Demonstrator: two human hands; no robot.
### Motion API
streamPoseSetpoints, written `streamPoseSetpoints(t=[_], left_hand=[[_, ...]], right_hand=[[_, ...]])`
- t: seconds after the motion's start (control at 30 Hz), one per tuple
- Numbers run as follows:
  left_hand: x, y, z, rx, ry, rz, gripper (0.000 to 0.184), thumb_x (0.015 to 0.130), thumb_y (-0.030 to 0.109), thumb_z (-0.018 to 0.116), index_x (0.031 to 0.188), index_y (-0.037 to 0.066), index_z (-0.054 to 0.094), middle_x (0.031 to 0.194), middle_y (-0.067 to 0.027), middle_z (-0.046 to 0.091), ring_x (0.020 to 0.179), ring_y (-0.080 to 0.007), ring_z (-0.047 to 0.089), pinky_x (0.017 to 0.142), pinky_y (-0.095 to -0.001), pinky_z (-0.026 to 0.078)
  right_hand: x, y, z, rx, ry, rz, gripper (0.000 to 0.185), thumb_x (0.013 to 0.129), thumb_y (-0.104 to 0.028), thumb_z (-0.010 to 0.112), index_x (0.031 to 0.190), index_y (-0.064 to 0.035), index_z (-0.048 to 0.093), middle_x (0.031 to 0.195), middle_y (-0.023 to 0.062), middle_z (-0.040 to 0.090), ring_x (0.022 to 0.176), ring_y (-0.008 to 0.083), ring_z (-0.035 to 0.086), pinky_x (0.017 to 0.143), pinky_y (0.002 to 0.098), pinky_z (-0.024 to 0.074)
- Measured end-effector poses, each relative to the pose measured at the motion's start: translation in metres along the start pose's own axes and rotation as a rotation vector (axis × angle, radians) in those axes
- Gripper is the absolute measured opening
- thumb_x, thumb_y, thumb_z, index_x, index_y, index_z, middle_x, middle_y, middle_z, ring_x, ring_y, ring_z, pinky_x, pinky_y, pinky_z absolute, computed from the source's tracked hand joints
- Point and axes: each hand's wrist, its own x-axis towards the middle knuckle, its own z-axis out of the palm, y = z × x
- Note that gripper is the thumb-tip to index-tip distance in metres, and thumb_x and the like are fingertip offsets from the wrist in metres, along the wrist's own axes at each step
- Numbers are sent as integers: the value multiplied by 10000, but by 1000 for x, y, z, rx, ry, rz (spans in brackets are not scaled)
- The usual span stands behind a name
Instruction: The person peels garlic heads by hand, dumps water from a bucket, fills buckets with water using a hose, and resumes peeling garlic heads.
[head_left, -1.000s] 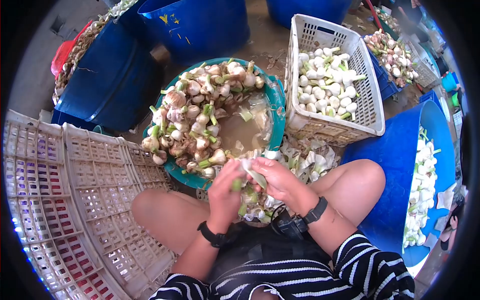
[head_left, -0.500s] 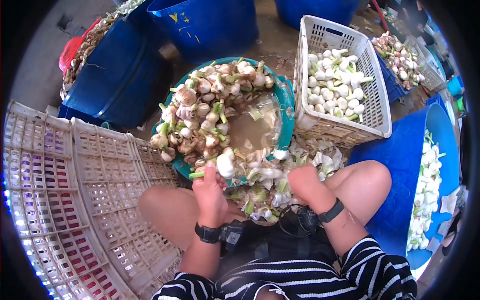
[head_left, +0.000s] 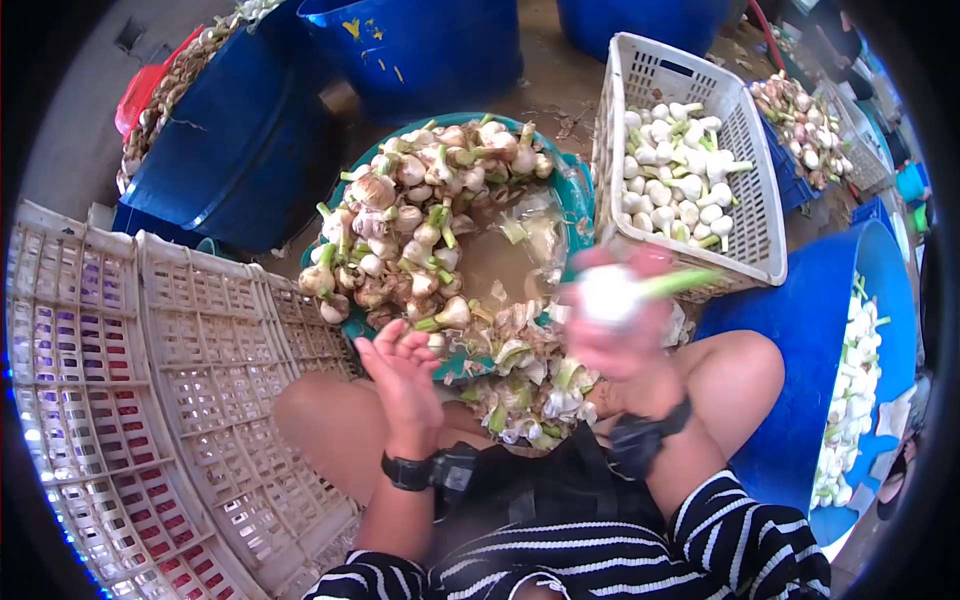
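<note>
A peeled white garlic bulb (head_left: 610, 297) with a green stem is held in my right hand (head_left: 632, 345), blurred by motion, between the basin and the white crate (head_left: 690, 255). My left hand (head_left: 408, 385) is open, palm up and fingers apart, at the near rim of the green basin (head_left: 575, 215). Unpeeled garlic bulbs (head_left: 375, 190) with cut stems are heaped in the basin's left side, beside murky water. One garlic bulb (head_left: 455, 313) lies just beyond my left fingertips. Loose garlic skins (head_left: 535, 395) are piled between my knees. Clean garlic bulbs (head_left: 680, 185) lie in the crate.
White slatted crates (head_left: 205, 370) stand at my left. A blue tub (head_left: 770, 370) with white garlic (head_left: 850, 400) is at my right. Blue barrels (head_left: 415, 60) stand behind the basin, and more garlic (head_left: 800, 120) is piled at the far right.
The white bulb has passed from my left hand to my right, which has moved up toward the crate. My left hand has opened. A bulb now shows near its fingertips.
</note>
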Motion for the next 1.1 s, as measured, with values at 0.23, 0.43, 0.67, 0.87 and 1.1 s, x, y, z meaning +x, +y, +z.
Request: streamPoseSetpoints(t=[0.23, 0.43, 0.67, 0.87, 1.1], left_hand=[[21, -14, -25, -107, 272, -104, 461, 887, 504, 419, 1053, 74, 432, 858, -34, 514, 703, -126, 471, 634, -256, 410], [29, -24, -34, -76, 357, -87, 319, 897, 369, 472, 1046, 87, 455, 862, -20, 512, 720, -108, 472, 641, -250, 408], [30, -43, -33, 185, 422, -102, 323, 887, 353, 481, 1109, 119, 469, 1024, -12, 487, 857, -123, 442, 735, -286, 376], [20, -31, -10, 236, 49, -210, 407, 914, 431, 395, 1172, 124, 463, 1039, -7, 531, 774, -107, 517, 622, -195, 396], [18, -37, -17, 722, -39, 274, 266, 787, 256, 649, 931, 33, 631, 835, -88, 642, 769, -136, 598, 710, -279, 473]], right_hand=[[70, 28, -36, -983, 314, 251, 455, 864, -345, 533, 1215, -63, 468, 1093, 116, 590, 936, 247, 589, 733, 370, 500], [88, 153, -185, -2731, -43, 413, 187, 729, -184, 559, 879, -101, 630, 879, 93, 609, 970, 290, 517, 795, 398, 434], [77, 110, -144, -2096, 499, 379, 251, 721, -212, 671, 894, -41, 609, 896, 62, 616, 817, 221, 584, 675, 390, 476], [63, 97, -51, -1296, 713, 56, 318, 735, -178, 701, 958, 18, 585, 794, 96, 617, 804, 152, 605, 606, 295, 487], [55, 73, -2, -2199, -21, 577, 229, 785, -244, 582, 771, -18, 619, 699, 192, 583, 643, 352, 577, 578, 373, 453]])
